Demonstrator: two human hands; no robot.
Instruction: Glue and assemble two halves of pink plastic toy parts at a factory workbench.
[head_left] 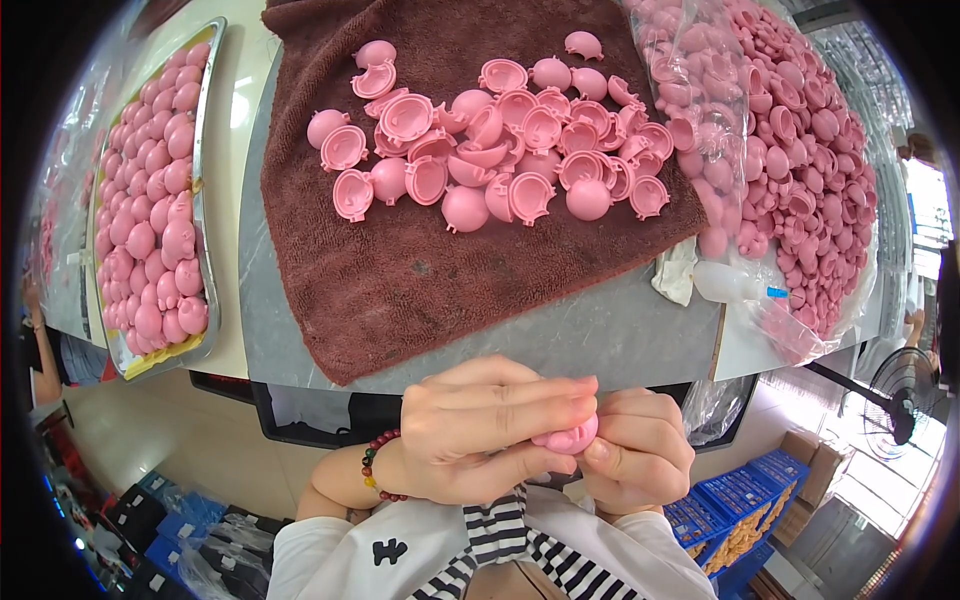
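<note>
Fingers (535,419) together around pink piece (570,439)

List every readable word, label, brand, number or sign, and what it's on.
None readable.
Pink round plastic piece: no lettering visible.
Blue rectangular boxes, lower right: any markings too small.
Small white labels on dark containers, lower left: too small, blurred.
Small black figure on white fabric top: not lettering.

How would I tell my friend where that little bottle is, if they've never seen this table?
Start with the big brown towel and go to its lower right corner, nearest the heap of pink shells. Just below, beside a crumpled white wad, lies a small whitish bottle. Among all that pink and white, only it has a bright blue tip.
</note>
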